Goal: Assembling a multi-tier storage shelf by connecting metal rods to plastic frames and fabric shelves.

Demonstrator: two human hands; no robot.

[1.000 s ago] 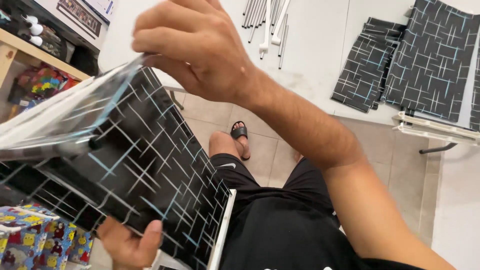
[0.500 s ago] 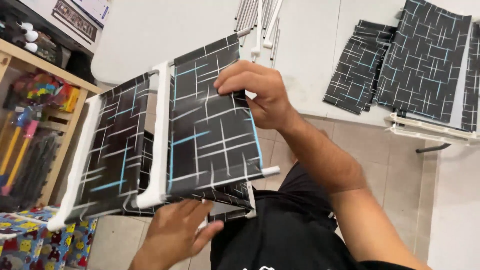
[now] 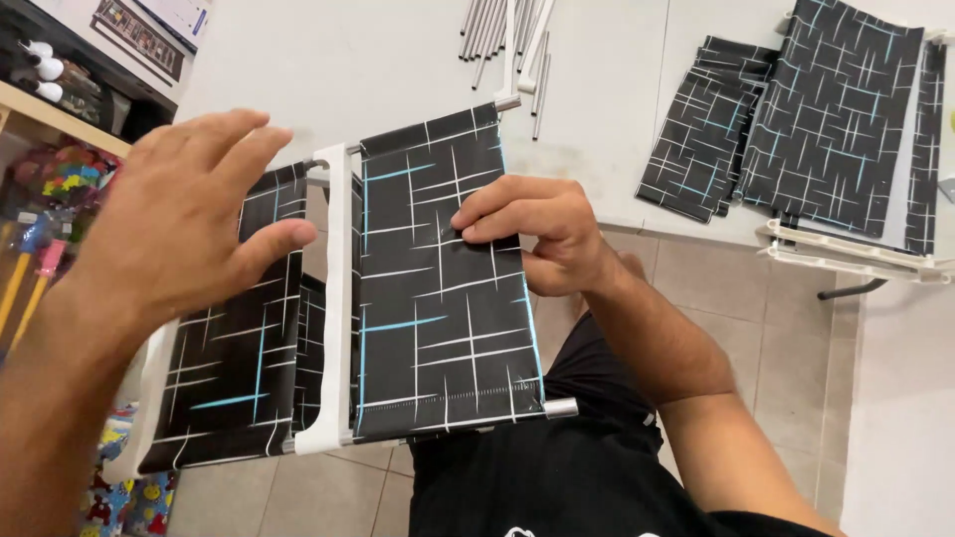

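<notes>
1. A white table (image 3: 398, 70) fills the upper part of the view, with a beige tiled floor (image 3: 746, 328) below it and a wooden shelf of colourful goods (image 3: 50, 189) at the far left.
2. The left hand (image 3: 184, 214) is spread flat and released, its fingers lying over the left black fabric panel (image 3: 234, 388); it grips nothing.
3. A white plastic bar (image 3: 333, 308) runs upright between the two panels of the rack the person holds above their lap.
4. The right hand (image 3: 532, 229) pinches the right edge of the right fabric panel (image 3: 438, 328), fingers on top, thumb hidden behind. A metal tube end (image 3: 559, 408) pokes out at that panel's lower corner.
5. Loose metal tubes (image 3: 502, 30) lie on the table above the rack.
6. To the right, folded patterned fabric pieces (image 3: 701, 129) and another rack (image 3: 846, 129) rest on the table, well apart from the hands.
</notes>
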